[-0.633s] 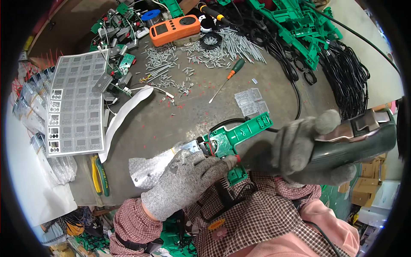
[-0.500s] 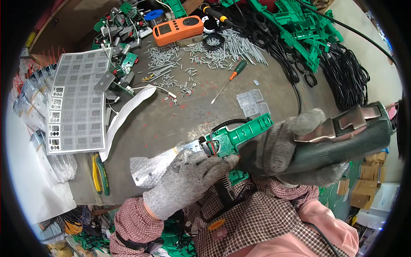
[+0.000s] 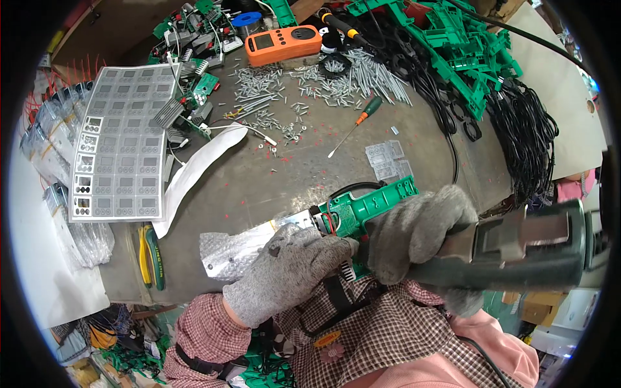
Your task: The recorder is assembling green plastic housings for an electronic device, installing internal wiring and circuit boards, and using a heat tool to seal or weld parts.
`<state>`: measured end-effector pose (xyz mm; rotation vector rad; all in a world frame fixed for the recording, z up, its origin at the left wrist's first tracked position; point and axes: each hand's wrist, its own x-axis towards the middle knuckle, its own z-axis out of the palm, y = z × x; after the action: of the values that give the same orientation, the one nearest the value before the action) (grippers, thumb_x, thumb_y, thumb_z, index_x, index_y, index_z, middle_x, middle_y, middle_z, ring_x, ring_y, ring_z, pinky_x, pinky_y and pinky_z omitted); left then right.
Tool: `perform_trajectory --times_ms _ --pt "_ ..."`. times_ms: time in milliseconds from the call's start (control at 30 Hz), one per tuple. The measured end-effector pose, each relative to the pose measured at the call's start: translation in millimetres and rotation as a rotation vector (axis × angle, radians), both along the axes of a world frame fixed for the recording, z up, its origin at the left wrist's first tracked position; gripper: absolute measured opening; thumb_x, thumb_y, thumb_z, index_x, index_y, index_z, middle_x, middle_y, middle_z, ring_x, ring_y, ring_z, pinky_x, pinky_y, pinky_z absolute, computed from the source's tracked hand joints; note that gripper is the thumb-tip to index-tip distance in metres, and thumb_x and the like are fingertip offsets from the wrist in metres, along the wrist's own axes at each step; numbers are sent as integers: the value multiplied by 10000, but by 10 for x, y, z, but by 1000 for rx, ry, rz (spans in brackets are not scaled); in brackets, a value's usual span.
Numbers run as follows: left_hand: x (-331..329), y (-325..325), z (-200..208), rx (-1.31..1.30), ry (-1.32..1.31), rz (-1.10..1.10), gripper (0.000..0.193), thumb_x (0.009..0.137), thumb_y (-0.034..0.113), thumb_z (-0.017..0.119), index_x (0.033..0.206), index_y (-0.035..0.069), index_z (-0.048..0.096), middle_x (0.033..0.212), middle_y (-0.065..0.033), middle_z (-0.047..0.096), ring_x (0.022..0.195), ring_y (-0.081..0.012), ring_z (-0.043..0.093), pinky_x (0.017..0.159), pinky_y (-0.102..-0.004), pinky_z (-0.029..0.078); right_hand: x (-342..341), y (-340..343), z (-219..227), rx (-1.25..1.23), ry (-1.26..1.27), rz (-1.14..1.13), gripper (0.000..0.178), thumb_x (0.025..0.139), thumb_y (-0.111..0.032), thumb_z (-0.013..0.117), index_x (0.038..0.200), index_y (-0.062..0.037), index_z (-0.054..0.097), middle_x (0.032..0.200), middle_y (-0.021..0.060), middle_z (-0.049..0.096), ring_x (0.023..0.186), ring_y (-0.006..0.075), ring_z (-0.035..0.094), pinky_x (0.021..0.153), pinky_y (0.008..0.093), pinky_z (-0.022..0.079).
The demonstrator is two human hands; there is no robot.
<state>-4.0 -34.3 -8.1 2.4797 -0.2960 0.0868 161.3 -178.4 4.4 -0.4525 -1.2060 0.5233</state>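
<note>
Two grey-gloved hands are placed at one green housing (image 3: 381, 204), which is held just off the view's centre toward four o'clock, near the edge of the worktop (image 3: 272, 187). The housing's lower part is covered by the left hand (image 3: 288, 268), its fingers pressed together and closed on it; the exact fingertip hold cannot be told. A bubble-wrapped silver part (image 3: 239, 251), toward eight o'clock, is partly covered by the same hand. A dark handheld tool (image 3: 517, 275) is gripped by the right hand (image 3: 414, 239), with fingers curled around it and its rear aimed at four o'clock; its tip is hidden. If the tool slips, the left glove could be caught, since it is held just beside the nose. Thin wires (image 3: 332, 220) at the housing's nine o'clock end could be nicked likewise, and the housing could be twisted by uneven pressure.
</note>
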Motion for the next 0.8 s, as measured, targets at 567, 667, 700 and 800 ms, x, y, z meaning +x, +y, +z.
perform_trajectory --times_ms 567,667,700,800 --pt "-191 141 152 -151 -280 590 594 782 310 874 1260 79 606 1169 -137 644 1110 -346 609 997 -478 443 114 -301 303 -478 420 -581 648 971 -603 553 1219 -7 507 865 153 678 532 146 580 571 342 543" --pt "62 124 216 20 -207 384 409 798 170 841 1134 91 622 1006 -98 615 965 -312 626 932 -438 440 56 -523 362 -874 479 -117 582 907 -394 695 1275 13 502 1069 168 683 599 171 624 734 331 559" --pt "87 133 143 63 -223 318 321 828 181 810 1084 86 642 955 -109 606 923 -322 609 886 -430 426 23 -479 444 -959 492 -53 566 919 -309 693 1344 11 501 1043 114 680 674 142 630 730 299 553" --pt "133 175 187 41 -274 236 149 882 158 741 991 81 676 833 -122 579 817 -348 558 779 -445 399 54 -368 487 -1194 386 195 490 911 -192 749 1342 -21 590 1071 32 679 799 86 611 714 246 516"
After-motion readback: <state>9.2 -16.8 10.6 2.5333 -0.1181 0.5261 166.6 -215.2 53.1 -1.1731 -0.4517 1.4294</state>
